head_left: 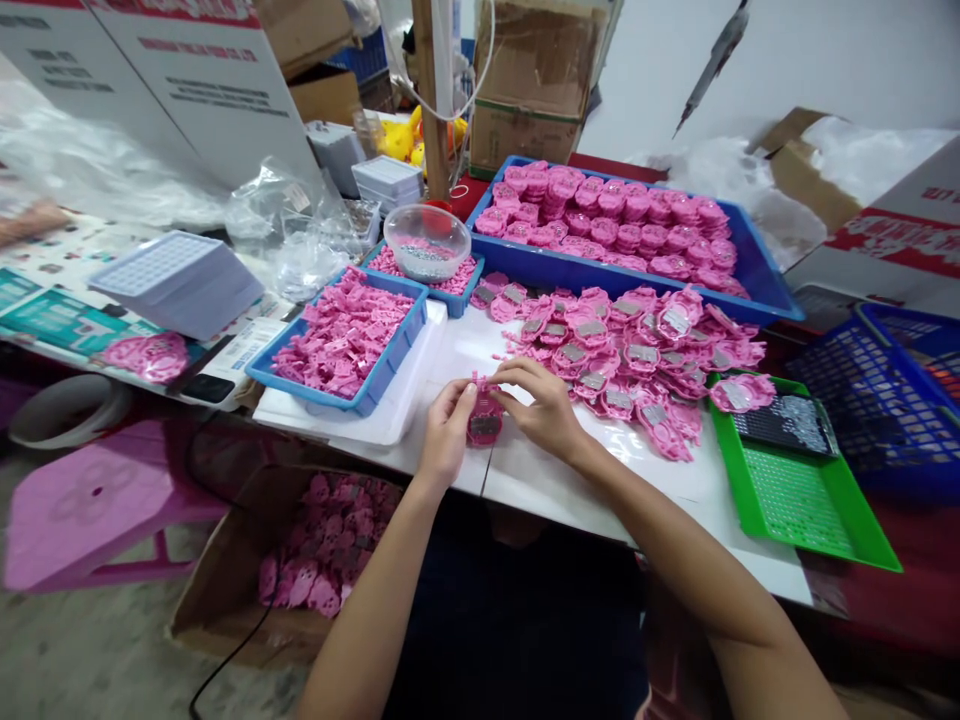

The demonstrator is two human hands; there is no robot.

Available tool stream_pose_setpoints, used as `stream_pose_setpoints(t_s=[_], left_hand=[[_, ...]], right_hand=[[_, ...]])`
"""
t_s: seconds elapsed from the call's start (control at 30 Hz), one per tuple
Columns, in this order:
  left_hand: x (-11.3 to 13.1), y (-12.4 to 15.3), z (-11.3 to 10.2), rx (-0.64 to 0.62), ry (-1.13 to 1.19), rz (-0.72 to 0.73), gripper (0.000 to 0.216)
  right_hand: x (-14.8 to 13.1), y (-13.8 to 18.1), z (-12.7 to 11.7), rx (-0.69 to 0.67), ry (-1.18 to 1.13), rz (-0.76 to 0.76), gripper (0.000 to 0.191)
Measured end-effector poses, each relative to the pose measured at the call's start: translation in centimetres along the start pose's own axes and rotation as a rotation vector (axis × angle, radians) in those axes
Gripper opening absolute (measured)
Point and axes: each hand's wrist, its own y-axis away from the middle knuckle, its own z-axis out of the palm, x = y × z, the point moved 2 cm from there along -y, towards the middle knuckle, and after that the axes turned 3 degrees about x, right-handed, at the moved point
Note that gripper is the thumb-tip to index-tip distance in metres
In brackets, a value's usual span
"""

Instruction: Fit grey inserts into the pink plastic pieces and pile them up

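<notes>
At the front edge of the white table, my left hand (450,425) grips a pink plastic part (486,418) with a dark rectangular patch, its thumb along the left side. My right hand (541,405) is at the part's upper right, thumb and fingertips pinched together near its top edge. Whether a small piece sits between those fingertips is too fine to make out. Beyond my right hand lies a loose pile of similar pink parts (600,345) with grey metal plates. Left of my hands, a blue tray (360,402) holds many small pink pieces (349,335).
Farther back are a clear tub (427,240) of small metal bits and a large blue bin (600,265) of stacked pink parts. A green tray (855,525) lies right. Below left stand a cardboard box (225,610) and a pink stool (90,500). A screwdriver (712,65) hangs overhead.
</notes>
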Motion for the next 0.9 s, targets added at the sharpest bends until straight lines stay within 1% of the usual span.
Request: stream_pose_setpoints(t_s=[0.2,0.37,0.5,0.67,0.9], left_hand=[[0.0,0.2,0.1,-0.020,-0.048,0.053,0.032],[0.3,0.5,0.1,-0.038,-0.050,0.115,0.030],[1.0,1.0,0.2,-0.052,-0.053,0.164,0.029],[1.6,1.3,0.3,-0.019,-0.085,0.234,0.031],[0.9,0.9,0.0,0.018,-0.134,0.256,0.028]], right_hand=[[-0.1,0.1,0.2,0.009,-0.006,-0.017,0.011],[-1.0,-0.1,-0.1,0.065,-0.079,-0.016,0.005],[-1.2,-0.1,-0.3,0.114,-0.099,-0.060,0.011],[-1.1,0.6,-0.2,0.172,-0.041,-0.168,0.013],[-0.5,1.4,0.4,0.201,0.051,-0.199,0.017]])
